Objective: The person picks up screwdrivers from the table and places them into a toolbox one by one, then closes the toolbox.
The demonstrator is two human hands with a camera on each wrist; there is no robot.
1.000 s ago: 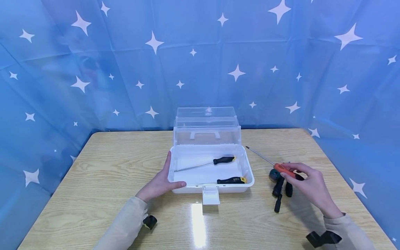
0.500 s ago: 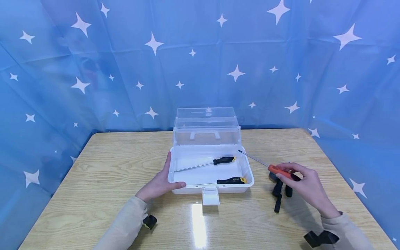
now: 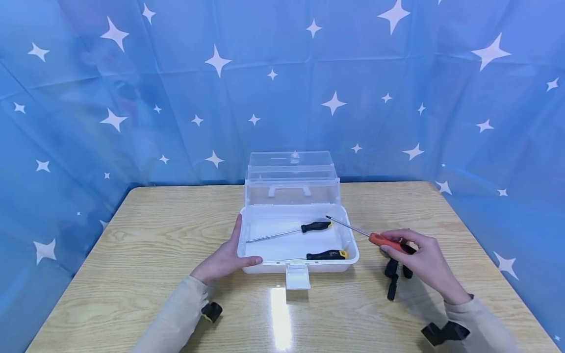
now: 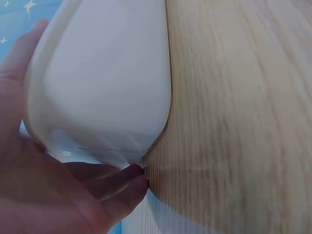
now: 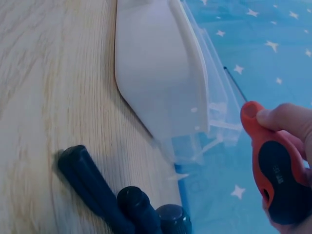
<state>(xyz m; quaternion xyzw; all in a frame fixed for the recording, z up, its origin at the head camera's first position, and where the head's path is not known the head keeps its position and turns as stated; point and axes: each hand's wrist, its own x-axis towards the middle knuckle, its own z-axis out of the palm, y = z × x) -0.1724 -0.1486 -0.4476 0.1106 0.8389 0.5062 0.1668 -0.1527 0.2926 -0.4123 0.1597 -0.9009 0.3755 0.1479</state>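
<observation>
My right hand (image 3: 425,264) holds an orange-and-black screwdriver (image 3: 380,240) by its handle, thumb and fingers pinching it. The thin shaft points left, and its tip overlaps the right part of the white toolbox (image 3: 324,267). In the right wrist view the screwdriver handle (image 5: 278,163) is raised beside the box. My left hand (image 3: 222,262) holds the box's left end, thumb over the front corner; in the left wrist view, bent fingers (image 4: 122,195) meet its lower corner. Inside lie two black-and-yellow screwdrivers, one in the middle (image 3: 315,226), one along the front wall (image 3: 327,255).
The clear lid (image 3: 293,171) stands raised at the back, and a white latch (image 3: 298,278) hangs at the front. Several dark-handled tools (image 3: 392,269) lie bunched on the wooden table (image 3: 145,255), below my right hand. A blue starry curtain (image 3: 176,88) hangs behind.
My right hand has moved left with the orange screwdriver, bringing its tip from beside the toolbox to over its right part. The left hand and box stay put.
</observation>
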